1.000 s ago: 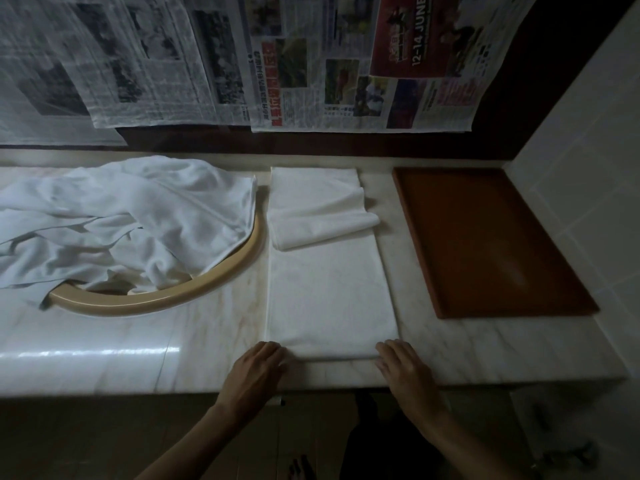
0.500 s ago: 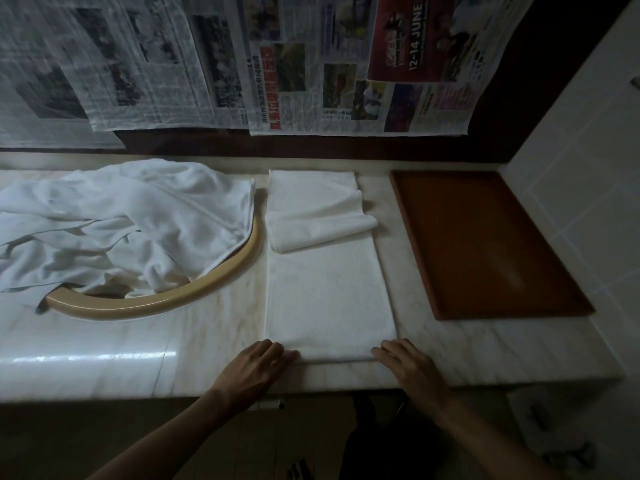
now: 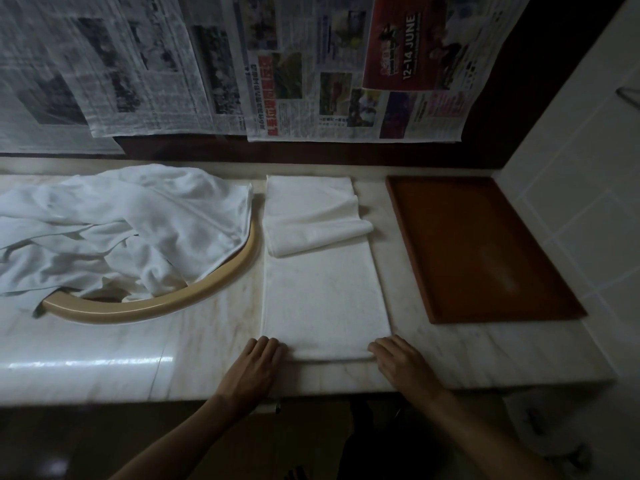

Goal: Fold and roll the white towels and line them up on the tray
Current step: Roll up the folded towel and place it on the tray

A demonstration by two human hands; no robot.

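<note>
The marble counter (image 3: 104, 358) carries all items; positions below are given relative to the folded towel (image 3: 322, 289), which lies as a long strip at the counter's centre.

Left of the folded towel: a heap of unfolded white towels (image 3: 114, 230), draped over the tan rim of a basin (image 3: 207, 289). These are judged to be awaiting processing.

Right of the folded towel, apart from it: the brown tray (image 3: 485, 244). It holds no towels, so no roll has been delivered.

Behind the folded towel: newspaper sheets (image 3: 242, 64) hang on the wall.

On the folded towel's far end: a loose fold of cloth (image 3: 311, 220) is doubled back toward the near side. Whether it belongs to the same towel cannot be determined.

At the folded towel's near edge: the left hand (image 3: 256, 368) touches the left corner and the right hand (image 3: 401, 365) touches the right corner. Fingers of both lie fairly straight and flat; neither grips the cloth.

Status, as judged: folding of the first towel is largely complete. Rolling is not yet started. Remaining: roll, transfer to tray, repeat for the heap, align rolls.
</note>
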